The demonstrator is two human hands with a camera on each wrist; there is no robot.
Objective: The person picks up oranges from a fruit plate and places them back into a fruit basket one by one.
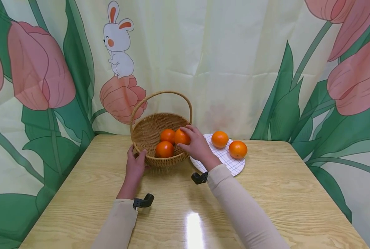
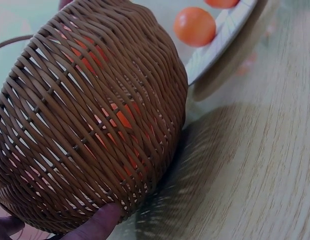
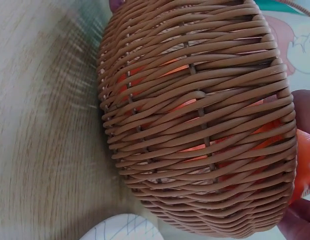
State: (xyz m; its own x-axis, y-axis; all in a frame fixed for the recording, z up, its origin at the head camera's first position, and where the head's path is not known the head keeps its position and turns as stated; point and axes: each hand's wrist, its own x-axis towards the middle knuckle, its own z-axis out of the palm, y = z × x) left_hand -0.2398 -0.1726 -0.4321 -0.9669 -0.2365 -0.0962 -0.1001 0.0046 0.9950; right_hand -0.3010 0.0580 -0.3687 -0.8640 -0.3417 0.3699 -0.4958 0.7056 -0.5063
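Observation:
A brown wicker basket (image 1: 153, 125) with a tall arched handle stands tilted toward me on the table. My left hand (image 1: 136, 167) grips its left front side, and its fingers show against the weave (image 2: 90, 115) in the left wrist view. At the right rim, my right hand (image 1: 198, 142) holds an orange (image 1: 181, 137) between thumb and fingers, just inside the basket opening. That orange (image 3: 304, 165) shows past the rim in the right wrist view. Two more round, orange-red fruits lie in the basket, one in front (image 1: 164, 149) and one behind (image 1: 167, 135).
Right of the basket lies a white plate (image 1: 239, 169) with a blue grid pattern. On it sit two oranges, one farther back (image 1: 219, 139) and one to the right (image 1: 238, 149). A printed curtain (image 1: 234, 69) hangs behind the wooden table (image 1: 281, 193).

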